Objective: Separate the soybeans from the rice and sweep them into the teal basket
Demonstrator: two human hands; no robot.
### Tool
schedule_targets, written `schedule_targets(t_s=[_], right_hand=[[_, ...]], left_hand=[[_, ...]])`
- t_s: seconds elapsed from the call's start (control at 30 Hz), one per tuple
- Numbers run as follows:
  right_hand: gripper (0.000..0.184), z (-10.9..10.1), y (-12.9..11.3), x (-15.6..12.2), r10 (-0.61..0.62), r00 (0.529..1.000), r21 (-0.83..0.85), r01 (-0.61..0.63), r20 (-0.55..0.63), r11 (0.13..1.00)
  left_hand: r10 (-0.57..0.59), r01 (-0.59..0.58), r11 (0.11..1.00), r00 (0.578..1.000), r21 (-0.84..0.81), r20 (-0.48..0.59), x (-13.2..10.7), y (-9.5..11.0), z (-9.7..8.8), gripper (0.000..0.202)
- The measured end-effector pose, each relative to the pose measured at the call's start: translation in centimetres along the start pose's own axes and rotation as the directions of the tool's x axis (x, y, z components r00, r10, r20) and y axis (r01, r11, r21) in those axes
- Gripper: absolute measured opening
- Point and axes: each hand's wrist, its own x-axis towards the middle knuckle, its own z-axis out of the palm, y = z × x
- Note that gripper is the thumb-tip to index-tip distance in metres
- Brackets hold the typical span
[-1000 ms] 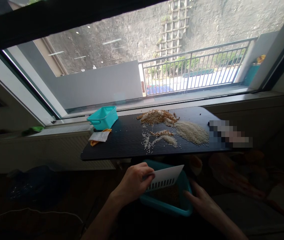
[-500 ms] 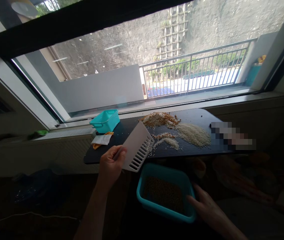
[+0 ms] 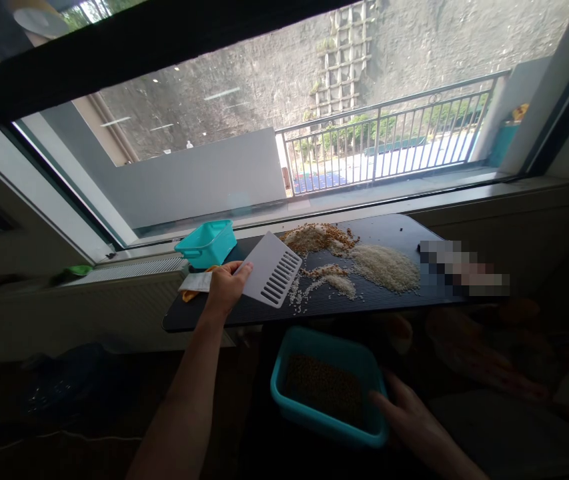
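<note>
Window [image 3: 284, 120] takes up most of the view, with a wall and a railing outside it. Dark table [image 3: 384, 233] sits right below that, long and kinda narrow. Next biggest is the blue tub [image 3: 334, 437], down below the table's near edge, with a bed of brown grains [image 3: 321, 383] in it. Smaller turquoise tub [image 3: 209, 250] is up on the table's far left corner. Then there's the rice pile [image 3: 387, 268] toward the right, and a mixed brown-and-white pile [image 3: 314, 237] at the far edge beside it. Pale slotted scraper [image 3: 264, 263] is over the table left of the piles, slots facing right; can't tell if it's touching the top. Left hand [image 3: 227, 283] pinches its end between thumb and fingers. Right hand [image 3: 404, 407] grips the blue tub's right side, thumb over the rim. Smallest stuff: white paper [image 3: 194, 283] on an orange cloth [image 3: 190, 295], near the left hand.
</note>
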Motion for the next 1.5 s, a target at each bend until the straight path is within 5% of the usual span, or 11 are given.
schedule_targets(t_s=[0.23,0.57,0.73,0.97,1.27,1.5], right_hand=[[0.057,-0.7,-1.6,-0.5,-0.037,0.999,0.009,0.037,-0.038,0.999],[0.055,-3.5,-1.1,0.3,-0.057,0.997,-0.053,0.053,-0.061,0.997],[0.056,-3.0,-1.2,0.0,-0.067,0.997,-0.01,0.067,-0.043,0.998],[0.056,-0.8,-1.8,0.3,-0.026,1.0,0.019,0.026,0.005,0.999],[0.066,-1.5,-1.0,0.6,-0.011,1.0,-0.036,0.012,0.024,0.999],[0.038,-3.2,-3.1,1.6,-0.062,0.997,-0.071,0.059,-0.047,0.996]], left_hand=[[0.008,-0.007,1.0,0.997,-0.016,0.08,-0.6,0.7,0.1,0.042],[0.123,-0.107,0.991,0.965,-0.08,0.231,1.0,3.2,5.1,0.032],[0.092,-0.085,0.996,0.976,-0.04,0.196,0.7,2.2,2.9,0.039],[0.09,-0.091,0.994,0.996,0.066,0.008,1.8,0.5,-0.9,0.04],[0.154,-0.155,0.976,0.988,0.151,0.013,2.5,-0.4,1.3,0.037],[0.168,-0.181,0.963,0.982,0.201,0.084,5.3,1.2,1.6,0.03]])
